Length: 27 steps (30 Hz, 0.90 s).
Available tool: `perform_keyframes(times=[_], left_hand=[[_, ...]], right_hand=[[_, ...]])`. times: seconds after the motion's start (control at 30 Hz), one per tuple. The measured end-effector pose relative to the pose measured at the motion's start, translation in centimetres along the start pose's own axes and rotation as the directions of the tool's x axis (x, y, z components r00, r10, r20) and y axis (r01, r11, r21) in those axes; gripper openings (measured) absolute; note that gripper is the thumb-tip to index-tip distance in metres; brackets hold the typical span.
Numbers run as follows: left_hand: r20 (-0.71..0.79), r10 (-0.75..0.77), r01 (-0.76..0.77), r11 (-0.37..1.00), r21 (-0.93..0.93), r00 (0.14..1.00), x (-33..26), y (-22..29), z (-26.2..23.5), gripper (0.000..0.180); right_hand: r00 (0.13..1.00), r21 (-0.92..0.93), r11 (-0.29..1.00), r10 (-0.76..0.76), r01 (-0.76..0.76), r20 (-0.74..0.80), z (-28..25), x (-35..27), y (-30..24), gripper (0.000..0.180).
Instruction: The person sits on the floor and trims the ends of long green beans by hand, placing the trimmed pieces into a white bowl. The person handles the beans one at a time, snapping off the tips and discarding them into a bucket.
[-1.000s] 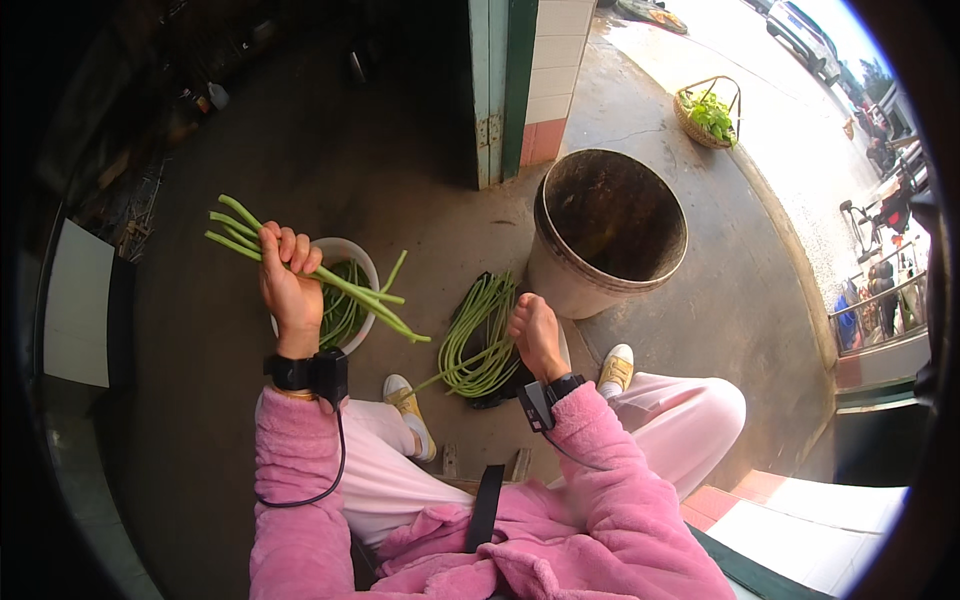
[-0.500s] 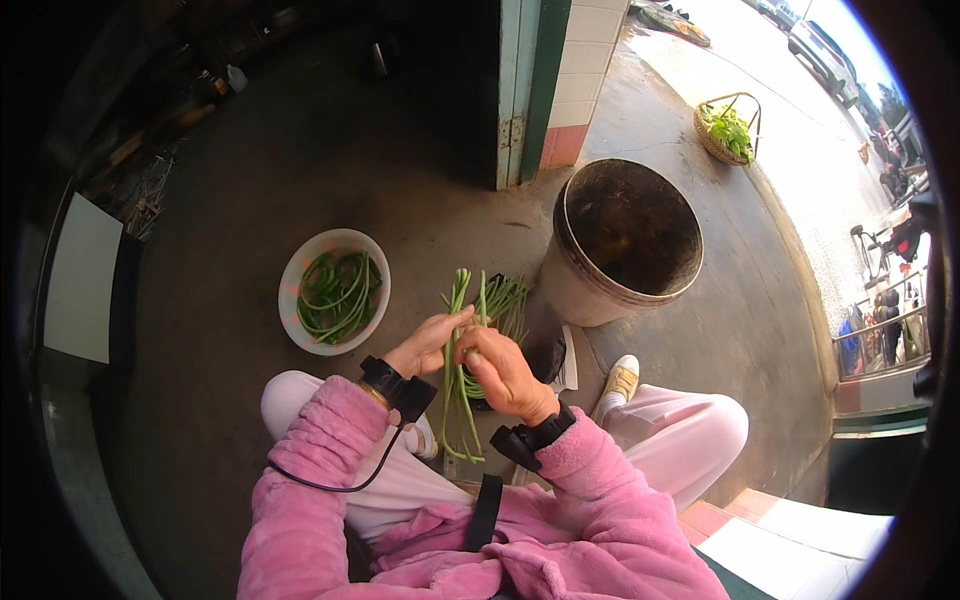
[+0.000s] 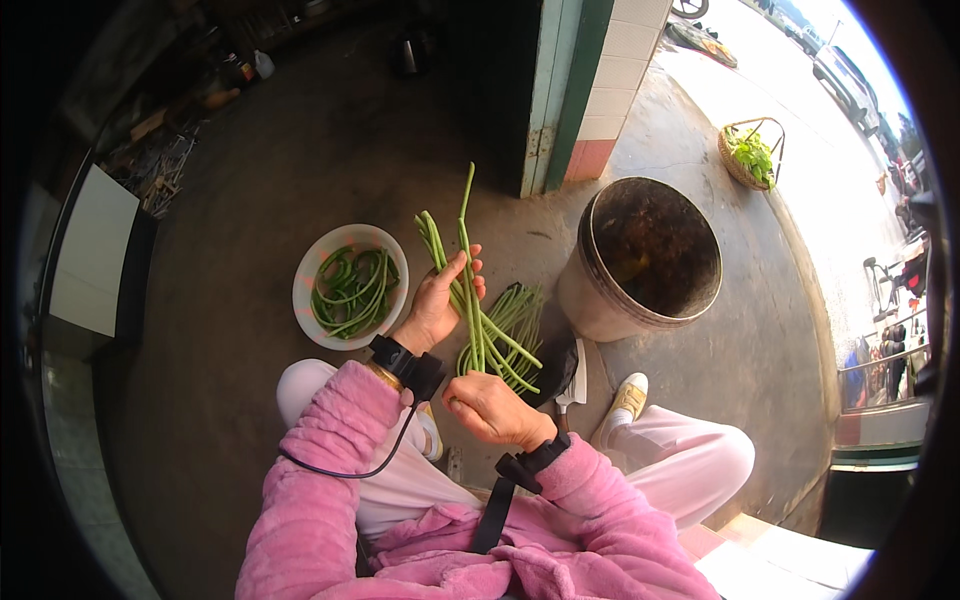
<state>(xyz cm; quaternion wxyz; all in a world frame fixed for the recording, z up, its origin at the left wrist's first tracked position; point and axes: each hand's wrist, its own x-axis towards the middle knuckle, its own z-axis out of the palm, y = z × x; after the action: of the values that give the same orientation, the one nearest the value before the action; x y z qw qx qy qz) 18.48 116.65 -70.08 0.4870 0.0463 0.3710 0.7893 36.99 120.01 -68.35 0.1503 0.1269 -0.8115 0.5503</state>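
My left hand [image 3: 437, 303] is closed around several long green beans [image 3: 428, 238], which stick up past the fingers and hang down to the right. One bean rises higher than the others. Just below, my right hand [image 3: 497, 410] is closed, its fingers curled at the lower end of a long bean; the fingertips are hidden. More long beans [image 3: 519, 308] lie in a pile on the floor behind the held ones, partly over something black [image 3: 562, 374]. To the left, a pale bowl [image 3: 300, 290] holds coiled green beans [image 3: 352, 292].
A large grimy bucket [image 3: 590, 308] with dark scraps inside stands right of the pile. A flat pale blade-like tool [image 3: 577, 376] lies near my right shoe [image 3: 630, 396]. Beyond are a door edge [image 3: 548, 110] and a basket of leafy greens [image 3: 750, 157].
My left hand has lifted the beans away from me, one now reaching higher. My right hand has moved down toward me, apart from the left. The view has shifted slightly.
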Motion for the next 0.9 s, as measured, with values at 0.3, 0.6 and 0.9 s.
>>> perform_keyframes(times=[0.3,0.6,0.9], left_hand=[[0.122,0.098,-0.133,0.936,0.325,0.988,-0.7,1.1,1.2,0.024],[0.256,-0.031,-0.172,0.663,0.729,0.966,-3.4,-2.1,2.0,0.024],[0.241,-0.133,-0.087,0.682,0.726,0.961,-3.5,-2.2,2.1,0.024]], right_hand=[[0.980,0.237,0.965,0.148,-0.113,-0.132,-3.9,0.2,0.6,0.033],[0.676,0.458,0.853,0.492,-0.250,-0.548,-6.8,-0.5,3.4,0.021],[0.605,0.517,0.855,0.433,-0.041,-0.669,-8.4,-1.2,2.9,0.032]])
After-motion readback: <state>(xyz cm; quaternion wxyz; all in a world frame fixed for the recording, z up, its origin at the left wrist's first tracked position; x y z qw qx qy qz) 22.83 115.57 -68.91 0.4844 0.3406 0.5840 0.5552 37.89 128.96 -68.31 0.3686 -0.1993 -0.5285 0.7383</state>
